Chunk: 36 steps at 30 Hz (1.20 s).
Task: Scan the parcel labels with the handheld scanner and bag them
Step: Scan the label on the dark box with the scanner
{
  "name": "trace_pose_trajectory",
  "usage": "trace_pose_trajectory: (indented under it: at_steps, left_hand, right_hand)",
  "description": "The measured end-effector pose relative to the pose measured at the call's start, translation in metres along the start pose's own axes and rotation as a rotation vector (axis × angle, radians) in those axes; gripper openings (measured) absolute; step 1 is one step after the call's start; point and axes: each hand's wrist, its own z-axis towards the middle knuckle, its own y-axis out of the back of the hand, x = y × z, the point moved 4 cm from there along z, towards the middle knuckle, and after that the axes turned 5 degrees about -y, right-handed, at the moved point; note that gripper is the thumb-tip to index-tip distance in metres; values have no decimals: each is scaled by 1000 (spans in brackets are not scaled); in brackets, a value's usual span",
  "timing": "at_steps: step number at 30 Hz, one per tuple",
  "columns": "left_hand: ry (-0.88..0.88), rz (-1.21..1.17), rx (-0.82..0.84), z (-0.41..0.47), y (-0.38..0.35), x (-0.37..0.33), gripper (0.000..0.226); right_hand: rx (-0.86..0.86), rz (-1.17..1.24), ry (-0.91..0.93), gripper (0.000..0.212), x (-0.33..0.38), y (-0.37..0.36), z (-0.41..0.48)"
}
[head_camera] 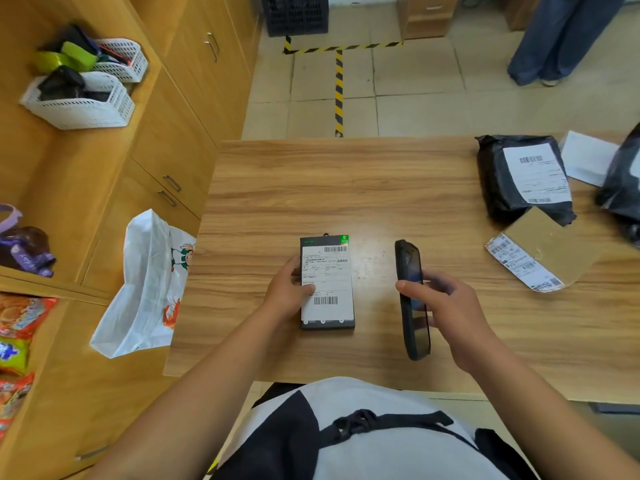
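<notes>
A flat dark box parcel point(333, 268) with a white barcode label lies on the wooden table point(311, 188) in front of me. My left hand point(287, 292) grips its left edge, thumb on the label. My right hand point(446, 313) holds the black handheld scanner point(412, 303) upright on its edge, just right of the box. A white plastic bag point(145, 289) with a cartoon print hangs open off the table's left edge.
A black poly-mailer parcel point(523, 178), a brown cardboard parcel point(540, 254) and another black parcel point(623, 188) lie at the table's right. White baskets point(83, 98) and snack packs point(17, 344) sit on the left cabinets. A person's legs point(554, 39) stand at the far right.
</notes>
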Motion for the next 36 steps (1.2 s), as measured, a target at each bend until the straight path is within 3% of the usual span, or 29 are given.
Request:
trace_pose_trajectory:
  at_steps: [9,14,18,21,36]
  left_hand:
    - [-88,81,183,17,16,-5,84]
    - [-104,54,254,27,22,-2,83]
    - [-137,74,284,33,21,3,87]
    - [-144,43,307,39,19,9,87]
    - [-170,-22,338,47,18,21,86]
  right_hand:
    - [-1,-290,-58,65,44,-16,-24]
    - [3,-625,-79,42,67,-31,-32]
    - [33,-933,-147,59,67,-47,-43]
    - [17,-1116,-180,59,60,-60,-48]
    - [-38,-1317,-301,57,40,-100,-62]
